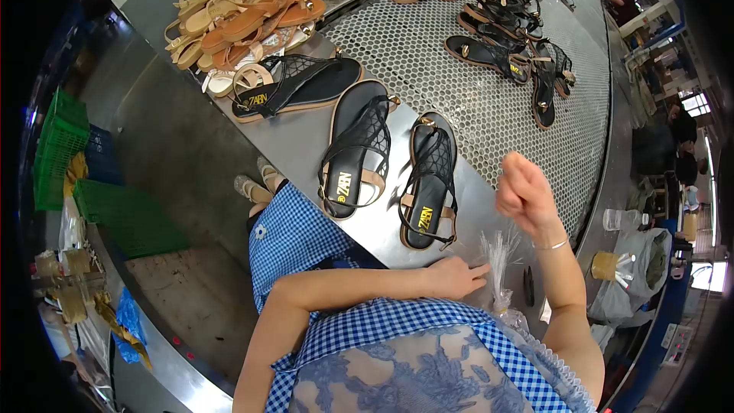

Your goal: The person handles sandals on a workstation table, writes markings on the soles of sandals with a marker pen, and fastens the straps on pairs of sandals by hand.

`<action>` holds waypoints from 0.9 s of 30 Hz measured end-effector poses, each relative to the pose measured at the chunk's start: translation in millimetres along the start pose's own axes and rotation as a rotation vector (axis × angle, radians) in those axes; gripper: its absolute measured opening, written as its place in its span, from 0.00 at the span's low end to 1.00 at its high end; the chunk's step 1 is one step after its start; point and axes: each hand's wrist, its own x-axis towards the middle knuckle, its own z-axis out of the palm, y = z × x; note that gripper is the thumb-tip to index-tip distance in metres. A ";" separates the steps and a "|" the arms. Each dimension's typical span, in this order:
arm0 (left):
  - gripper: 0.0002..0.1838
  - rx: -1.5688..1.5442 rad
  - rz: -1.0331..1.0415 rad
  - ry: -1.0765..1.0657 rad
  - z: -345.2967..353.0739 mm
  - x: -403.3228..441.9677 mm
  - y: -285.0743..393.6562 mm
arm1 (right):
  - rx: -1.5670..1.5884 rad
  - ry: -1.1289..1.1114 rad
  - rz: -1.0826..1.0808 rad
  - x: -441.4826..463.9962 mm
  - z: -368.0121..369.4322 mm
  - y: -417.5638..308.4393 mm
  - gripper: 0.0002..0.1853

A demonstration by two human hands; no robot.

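My left hand point(456, 278) lies low over the metal table edge, with fingers stretched out toward a bundle of thin clear plastic strands point(501, 260). Whether a fingertip touches the strands I cannot tell. Raised over the table to the right is my right hand point(526, 193), its fingers closed; anything in them is hidden. Nearest to my hands is a black strappy sandal point(430, 183) with gold lettering on its insole. A second black sandal point(355, 153) lies left of it, and a third black sandal point(302, 88) lies farther back on its side.
Tan and brown sandals point(241, 11) are piled at the back left. Several black sandals point(497, 30) lie on the perforated conveyor point(397, 46). A dark slim tool point(529, 286) rests right of the strands. Green crates point(126, 218) stand on the floor at left.
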 end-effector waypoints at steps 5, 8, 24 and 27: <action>0.18 -0.133 -0.043 0.399 -71.6 -55.5 1.2 | -0.990 0.088 0.135 20.3 25.4 14.2 0.10; 0.09 0.150 -0.609 0.803 -126.8 -112.0 -5.4 | -1.187 -0.012 -0.062 26.8 19.8 30.5 0.10; 0.05 -0.079 -1.005 0.677 -110.8 -148.4 -13.9 | -1.713 -0.002 -0.252 37.1 28.5 54.2 0.03; 0.03 -0.074 -1.012 0.948 -112.1 -147.1 -8.0 | -0.999 0.093 0.118 28.1 21.3 39.1 0.03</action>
